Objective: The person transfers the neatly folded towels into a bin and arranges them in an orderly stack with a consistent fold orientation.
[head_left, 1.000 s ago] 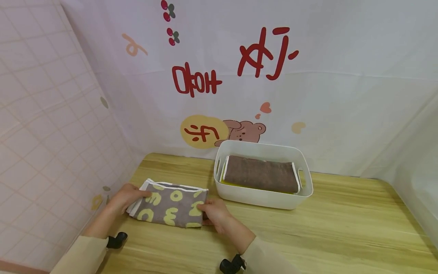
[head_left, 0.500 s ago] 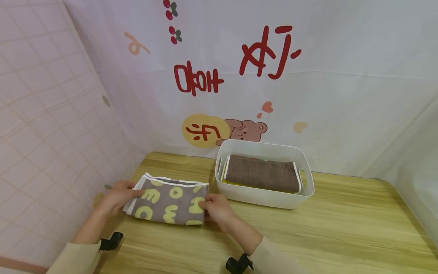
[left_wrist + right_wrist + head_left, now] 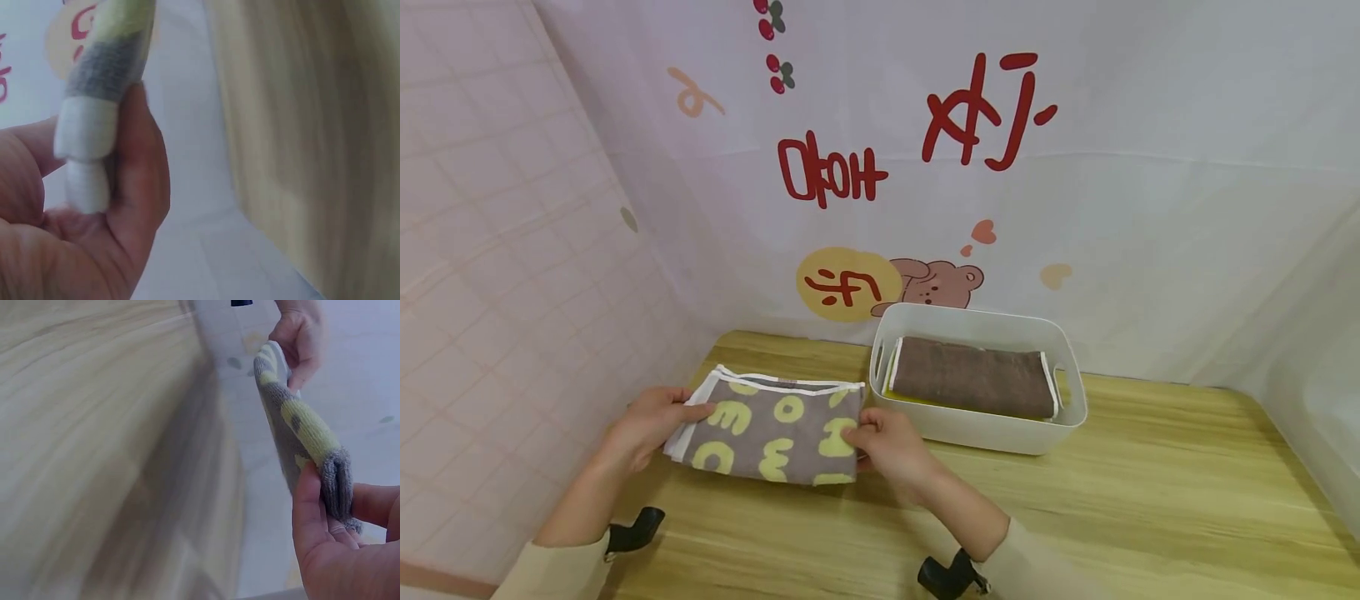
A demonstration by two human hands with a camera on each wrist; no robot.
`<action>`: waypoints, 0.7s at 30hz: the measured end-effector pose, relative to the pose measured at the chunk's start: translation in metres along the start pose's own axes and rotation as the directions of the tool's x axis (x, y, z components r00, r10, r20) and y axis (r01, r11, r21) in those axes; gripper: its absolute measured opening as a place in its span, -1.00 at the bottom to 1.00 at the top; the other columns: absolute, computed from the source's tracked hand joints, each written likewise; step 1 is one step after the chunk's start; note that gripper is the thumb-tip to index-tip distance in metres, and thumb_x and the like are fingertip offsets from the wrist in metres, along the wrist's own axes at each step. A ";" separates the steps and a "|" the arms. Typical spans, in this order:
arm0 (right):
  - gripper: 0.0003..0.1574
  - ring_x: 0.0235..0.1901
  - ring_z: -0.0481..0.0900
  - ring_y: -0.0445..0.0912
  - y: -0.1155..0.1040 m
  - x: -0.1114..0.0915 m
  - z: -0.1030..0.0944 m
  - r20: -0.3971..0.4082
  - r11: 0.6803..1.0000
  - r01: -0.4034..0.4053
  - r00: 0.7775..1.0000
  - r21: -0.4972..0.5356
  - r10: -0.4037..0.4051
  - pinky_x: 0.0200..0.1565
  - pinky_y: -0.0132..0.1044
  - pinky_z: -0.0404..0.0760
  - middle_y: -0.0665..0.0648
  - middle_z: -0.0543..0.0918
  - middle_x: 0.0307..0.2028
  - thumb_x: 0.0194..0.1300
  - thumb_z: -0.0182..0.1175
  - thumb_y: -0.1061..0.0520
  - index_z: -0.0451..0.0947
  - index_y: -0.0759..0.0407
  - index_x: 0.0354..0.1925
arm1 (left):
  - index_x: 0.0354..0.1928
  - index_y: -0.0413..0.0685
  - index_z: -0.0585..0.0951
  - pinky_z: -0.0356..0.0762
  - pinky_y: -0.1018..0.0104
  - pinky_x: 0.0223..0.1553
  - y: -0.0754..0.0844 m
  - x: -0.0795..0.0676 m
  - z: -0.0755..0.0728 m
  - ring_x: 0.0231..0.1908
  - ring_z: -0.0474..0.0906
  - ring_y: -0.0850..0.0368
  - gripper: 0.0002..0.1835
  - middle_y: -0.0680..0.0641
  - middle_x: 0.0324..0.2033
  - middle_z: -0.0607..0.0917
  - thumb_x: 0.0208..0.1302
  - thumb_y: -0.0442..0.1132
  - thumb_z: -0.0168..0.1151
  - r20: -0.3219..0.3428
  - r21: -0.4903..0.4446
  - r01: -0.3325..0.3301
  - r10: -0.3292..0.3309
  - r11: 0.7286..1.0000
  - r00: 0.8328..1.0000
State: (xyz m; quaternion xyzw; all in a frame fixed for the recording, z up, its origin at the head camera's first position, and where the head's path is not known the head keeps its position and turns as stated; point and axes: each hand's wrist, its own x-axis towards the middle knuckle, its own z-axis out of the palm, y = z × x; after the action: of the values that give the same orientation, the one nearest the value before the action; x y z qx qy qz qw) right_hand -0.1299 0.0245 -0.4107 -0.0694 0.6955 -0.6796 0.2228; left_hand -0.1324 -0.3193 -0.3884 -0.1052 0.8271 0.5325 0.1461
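Note:
A folded towel (image 3: pixel 782 429), grey-brown with yellow letters and white edging, hangs between both hands above the table. My left hand (image 3: pixel 651 425) pinches its white-edged left end, thumb on top and fingers beneath. The right hand (image 3: pixel 891 450) grips the opposite end the same way. In the left wrist view the towel's white hem (image 3: pixel 87 128) lies between thumb and fingers. The right wrist view shows the thick folded layers (image 3: pixel 337 481) held between thumb and fingers. Right of the towel, a white basket (image 3: pixel 985 433) contains a folded brown towel (image 3: pixel 973 377) with white edges.
Under the brown towel, something yellow (image 3: pixel 925 406) shows inside the basket. The wooden table (image 3: pixel 1120 500) extends to the right and front. A white printed cloth (image 3: pixel 1150 250) stands behind it, and a gridded wall (image 3: pixel 512 292) rises at the left.
Both hands have raised the lettered towel off the table and a little away from the body. The right hand has shifted slightly right. The basket stays in place.

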 end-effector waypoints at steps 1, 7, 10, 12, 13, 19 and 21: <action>-0.71 -0.36 0.68 -0.09 -0.004 -0.002 -0.001 0.001 1.000 0.005 1.000 0.001 -0.005 -0.21 -0.11 0.75 -0.04 0.33 -0.61 0.51 0.23 0.21 0.38 0.21 -0.37 | 0.08 -0.48 0.49 0.68 0.24 -0.32 0.003 -0.001 0.001 -0.34 0.66 0.09 -0.57 -0.08 -0.27 0.68 0.54 -0.15 0.23 0.000 0.010 -0.002 0.002 1.000 1.000; -0.78 -0.38 0.65 -0.13 -0.023 -0.015 -0.012 -0.006 0.999 0.047 0.999 -0.017 -0.047 -0.23 -0.15 0.74 -0.05 0.33 -0.60 0.50 0.24 0.21 0.45 0.24 -0.31 | 0.13 -0.47 0.47 0.70 0.20 -0.32 0.025 -0.003 0.006 -0.34 0.68 0.06 -0.53 -0.08 -0.28 0.70 0.55 -0.11 0.22 0.010 0.001 -0.032 0.032 1.000 0.999; -0.76 -0.40 0.60 -0.14 -0.031 -0.020 -0.019 -0.019 0.998 0.060 0.998 -0.031 -0.061 -0.24 -0.17 0.73 -0.05 0.31 -0.62 0.49 0.25 0.20 0.45 0.26 -0.33 | 0.17 -0.47 0.46 0.71 0.19 -0.32 0.036 -0.004 0.009 -0.35 0.69 0.07 -0.50 -0.08 -0.27 0.71 0.54 -0.10 0.24 0.011 -0.020 -0.044 0.044 0.999 0.999; -0.79 -0.39 0.62 -0.13 -0.037 -0.023 -0.025 -0.029 0.997 0.068 0.997 -0.031 -0.069 -0.23 -0.18 0.74 -0.04 0.38 -0.62 0.48 0.26 0.20 0.50 0.28 -0.31 | 0.17 -0.46 0.46 0.71 0.19 -0.33 0.042 -0.004 0.012 -0.35 0.69 0.07 -0.49 -0.07 -0.27 0.71 0.54 -0.09 0.24 0.014 -0.031 -0.054 0.054 0.998 0.998; -0.78 -0.39 0.61 -0.13 -0.040 -0.024 -0.027 -0.035 0.997 0.066 0.997 -0.031 -0.067 -0.23 -0.18 0.74 -0.04 0.41 -0.61 0.48 0.27 0.20 0.50 0.29 -0.30 | 0.17 -0.45 0.46 0.71 0.19 -0.33 0.045 -0.004 0.013 -0.35 0.70 0.07 -0.49 -0.07 -0.27 0.71 0.54 -0.08 0.24 0.021 -0.046 -0.061 0.062 0.997 0.998; -0.82 -0.37 0.65 -0.11 -0.054 -0.034 -0.049 -0.089 0.999 0.050 0.995 -0.017 -0.051 -0.23 -0.20 0.72 0.03 0.66 -0.45 0.46 0.29 0.21 0.56 0.32 -0.25 | 0.14 -0.40 0.48 0.71 0.22 -0.30 0.063 -0.001 0.026 -0.30 0.69 0.10 -0.52 -0.05 -0.25 0.71 0.52 -0.08 0.28 0.069 -0.172 -0.121 0.134 0.978 0.989; -0.81 -0.38 0.62 -0.11 -0.059 -0.037 -0.059 -0.104 0.998 0.055 0.993 -0.021 -0.057 -0.24 -0.21 0.70 0.04 0.63 -0.44 0.46 0.27 0.21 0.53 0.31 -0.29 | 0.13 -0.39 0.48 0.70 0.23 -0.29 0.069 0.001 0.032 -0.27 0.69 0.09 -0.52 -0.05 -0.22 0.70 0.51 -0.07 0.30 0.077 -0.200 -0.131 0.149 0.971 0.986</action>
State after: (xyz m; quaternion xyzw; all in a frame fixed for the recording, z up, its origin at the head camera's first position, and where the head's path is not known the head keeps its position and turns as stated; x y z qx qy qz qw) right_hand -0.1327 0.0899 -0.3466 -0.0551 0.7102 -0.6819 0.1663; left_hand -0.1513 -0.2614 -0.3427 -0.0356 0.7689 0.6239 0.1350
